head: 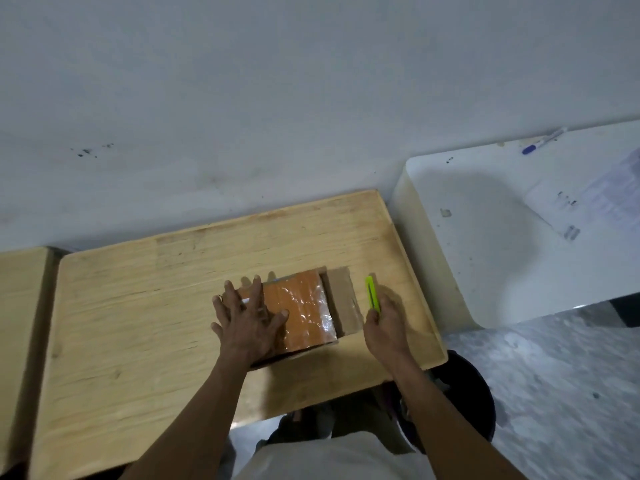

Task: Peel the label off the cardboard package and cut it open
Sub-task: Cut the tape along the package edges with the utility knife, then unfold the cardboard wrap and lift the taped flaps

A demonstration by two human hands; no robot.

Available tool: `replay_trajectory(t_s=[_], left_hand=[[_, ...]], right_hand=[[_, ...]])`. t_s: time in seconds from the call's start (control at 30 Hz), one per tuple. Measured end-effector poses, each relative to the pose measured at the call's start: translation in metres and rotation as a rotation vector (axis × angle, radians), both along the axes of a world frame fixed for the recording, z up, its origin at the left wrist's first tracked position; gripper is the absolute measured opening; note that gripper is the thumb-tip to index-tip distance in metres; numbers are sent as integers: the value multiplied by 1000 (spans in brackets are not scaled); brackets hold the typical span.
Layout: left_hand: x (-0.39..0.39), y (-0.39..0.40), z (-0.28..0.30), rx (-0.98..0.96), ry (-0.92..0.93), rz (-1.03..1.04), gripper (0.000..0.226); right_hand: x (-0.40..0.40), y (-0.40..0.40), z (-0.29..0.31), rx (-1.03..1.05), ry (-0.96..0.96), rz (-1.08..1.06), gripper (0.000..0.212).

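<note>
Wooden table [138,306] against pale wall; package [301,313] at centre, flap open on right side. Left hand [247,320] spread flat on package, gripping nothing. Right hand [382,327] just right of package, closed round green cutter [372,292]. Advice: keep package pinned, cut shallow along tape, away from fingers

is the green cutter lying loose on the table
No, the right hand grips the green cutter beside the cardboard package.
</note>
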State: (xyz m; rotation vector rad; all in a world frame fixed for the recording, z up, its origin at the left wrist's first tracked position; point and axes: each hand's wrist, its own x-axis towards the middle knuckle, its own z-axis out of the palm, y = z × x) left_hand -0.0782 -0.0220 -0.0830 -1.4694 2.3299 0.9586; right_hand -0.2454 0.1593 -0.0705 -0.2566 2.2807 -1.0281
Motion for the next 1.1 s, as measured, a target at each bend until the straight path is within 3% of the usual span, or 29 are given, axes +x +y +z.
replay_trajectory(t_s=[0.17,0.33,0.63,0.77,0.93,1.1], left_hand=[[-1,-1,3,10,-48,-7,94],[-1,0,4,-4,-105,-13,94],[9,6,1,-24,-77,-21,93],[16,7,5,-76,-51,-31,91],[38,33,16,-367,220,20,62],[57,46,9,-264,119,86,70]], right_hand=[[-23,-15,-32,140,225,-56,31],[-30,-23,-44,216,280,-12,3],[-36,-12,-46,200,282,-3,26],[-20,-14,-30,100,296,20,10],[27,-27,-10,-97,249,174,6],[55,-35,-17,-53,140,187,12]])
